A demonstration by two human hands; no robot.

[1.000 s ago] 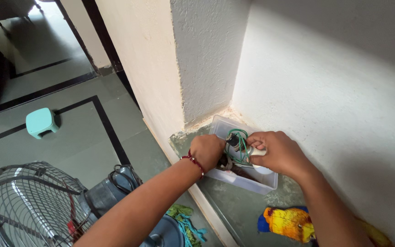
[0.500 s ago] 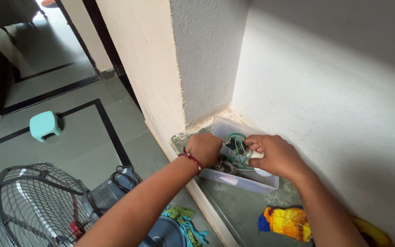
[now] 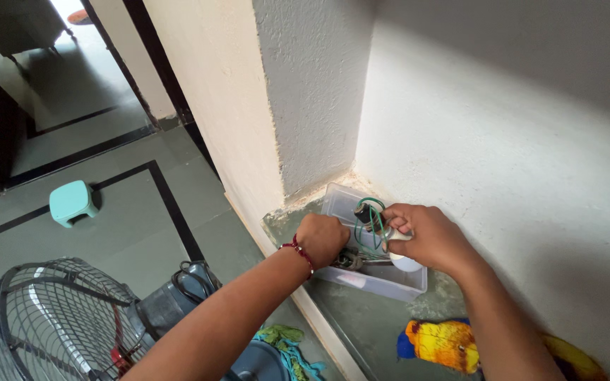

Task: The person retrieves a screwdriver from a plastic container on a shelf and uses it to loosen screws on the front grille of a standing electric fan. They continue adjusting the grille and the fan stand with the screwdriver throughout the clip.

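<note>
Nearest the camera, below the left forearm, stands a pedestal fan (image 3: 51, 324) with a dark wire cage, and a crumpled green and blue cloth (image 3: 287, 346) lies under the same arm. Beneath the right forearm sits a yellow, orange and blue parrot toy (image 3: 446, 342) on the stone ledge (image 3: 361, 324).

Farther out, both hands meet over a clear plastic box (image 3: 383, 279) that rests on the ledge, in the corner of the white wall niche (image 3: 503, 141). The left hand (image 3: 321, 238) is curled into a loose fist at the box's left rim, a red thread on its wrist; whether it grips anything I cannot tell. The right hand (image 3: 425, 236) is closed around a small white part (image 3: 398, 236) over the box. Between the two hands, just left of the right fingers, hangs a loop of green wire (image 3: 370, 226) with a small dark piece at its top. Metal tools (image 3: 353, 259) lie inside the box, directly under the hands.

Well beyond the left hand, on the grey floor, stands a small mint green stool (image 3: 72, 202).
</note>
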